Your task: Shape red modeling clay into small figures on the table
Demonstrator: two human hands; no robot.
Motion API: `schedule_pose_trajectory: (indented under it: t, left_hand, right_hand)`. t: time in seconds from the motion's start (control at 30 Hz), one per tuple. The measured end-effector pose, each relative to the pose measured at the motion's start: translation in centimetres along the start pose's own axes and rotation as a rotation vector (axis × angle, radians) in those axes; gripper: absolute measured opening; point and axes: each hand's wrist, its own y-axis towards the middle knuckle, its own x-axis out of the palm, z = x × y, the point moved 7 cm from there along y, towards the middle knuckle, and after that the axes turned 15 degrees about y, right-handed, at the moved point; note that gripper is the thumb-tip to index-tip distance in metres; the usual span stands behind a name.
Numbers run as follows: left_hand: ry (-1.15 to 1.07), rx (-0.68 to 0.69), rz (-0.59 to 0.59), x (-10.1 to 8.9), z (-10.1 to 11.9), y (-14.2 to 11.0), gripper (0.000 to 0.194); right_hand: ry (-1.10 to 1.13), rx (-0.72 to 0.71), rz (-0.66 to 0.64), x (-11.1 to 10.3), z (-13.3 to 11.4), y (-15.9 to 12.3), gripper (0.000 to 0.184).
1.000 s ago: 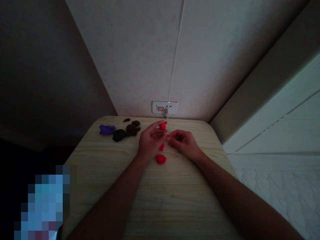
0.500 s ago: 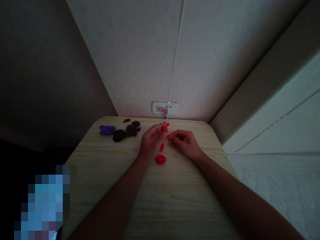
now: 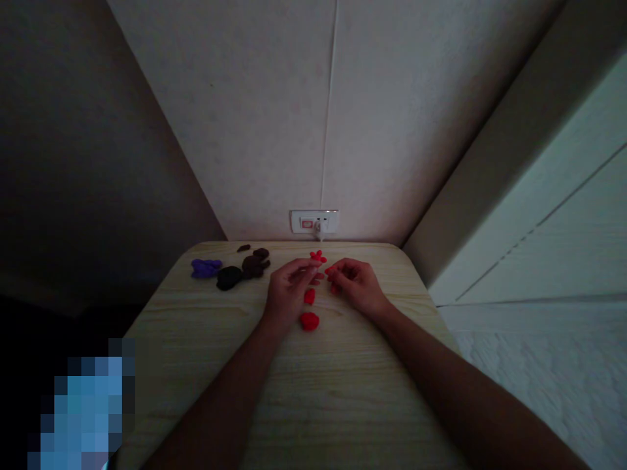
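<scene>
A small red clay figure with several rounded knobs [image 3: 318, 256] lies near the back edge of the wooden table. My left hand [image 3: 289, 290] is just in front of it, index finger stretched out by its near side and fingers apart. My right hand [image 3: 356, 284] is closed, thumb and fingers pinching a small red clay piece [image 3: 329, 270]. More red shows under those fingers, mostly hidden. Between my hands and nearer to me sit a small red clay lump [image 3: 309, 296] and a larger one [image 3: 309, 321].
On the table's [image 3: 333, 391] back left are a purple clay piece [image 3: 206, 267], a black clay lump [image 3: 229, 278], a brown clay shape [image 3: 255, 264] and a small brown bit [image 3: 243, 248]. A wall socket [image 3: 314, 222] with a plug is right behind the table.
My left fingers have drawn back slightly from the red figure, showing more of it. The right hand keeps its pinch. The whole view has shifted a little.
</scene>
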Motion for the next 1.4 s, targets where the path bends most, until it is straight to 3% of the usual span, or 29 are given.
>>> schedule_pose_trajectory:
  t: [0.3,0.67,0.8,1.03,1.4]
  left_hand:
    - [-0.008,-0.038,-0.017,0.1,-0.3,0.0,0.024]
    - [0.006,-0.025,-0.035,0.4,0.3,0.1,0.014]
    - [-0.002,-0.037,-0.034,0.5,0.3,0.0,0.015]
    - [0.020,-0.009,0.047,0.1,0.9,0.0,0.018]
    - [0.031,-0.055,0.109,-0.2,-0.4,0.0,0.027]
  right_hand:
    - [0.027,-0.005,-0.023,0.2,-0.1,-0.1,0.035]
    - [0.032,-0.151,-0.042,0.8,-1.6,-0.7,0.027]
    - [0.051,-0.128,-0.053,0.8,-1.3,-0.7,0.026]
    - [0.066,-0.091,-0.074,1.0,-1.0,-0.7,0.025]
    - [0.042,-0.101,-0.122,1.5,-1.1,-1.1,0.023]
